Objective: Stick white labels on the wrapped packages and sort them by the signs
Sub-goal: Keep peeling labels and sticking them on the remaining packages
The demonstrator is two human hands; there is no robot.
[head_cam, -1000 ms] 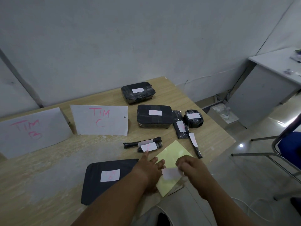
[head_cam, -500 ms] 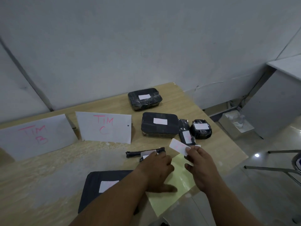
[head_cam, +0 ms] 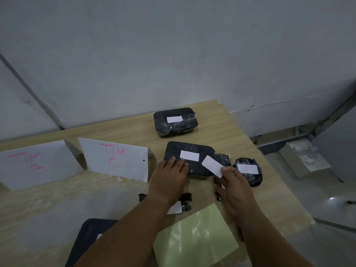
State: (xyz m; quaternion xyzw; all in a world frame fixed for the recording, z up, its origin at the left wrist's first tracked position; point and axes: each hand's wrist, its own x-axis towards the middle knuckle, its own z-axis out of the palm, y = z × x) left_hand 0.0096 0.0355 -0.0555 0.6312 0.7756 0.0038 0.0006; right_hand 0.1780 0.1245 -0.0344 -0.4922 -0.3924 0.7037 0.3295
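White label (head_cam: 211, 165) is pinched by its end in the right hand (head_cam: 236, 187), likely keeping the adhesive clear; the flat package (head_cam: 194, 164) is steadied by straight fingers of the left hand (head_cam: 169, 178).

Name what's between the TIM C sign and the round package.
Head view: flat labelled package under the left hand, then a loose label in the right hand.

The light wood-grain worktop (head_cam: 240, 135) looks smooth and matt. The black rectangular package (head_cam: 185, 130) near its far edge wears crinkled, glossy plastic film. The pale green backing sheet (head_cam: 194, 241) at the near edge shines. The white paper sign (head_cam: 115, 160) and white paper label (head_cam: 212, 166) are matt.
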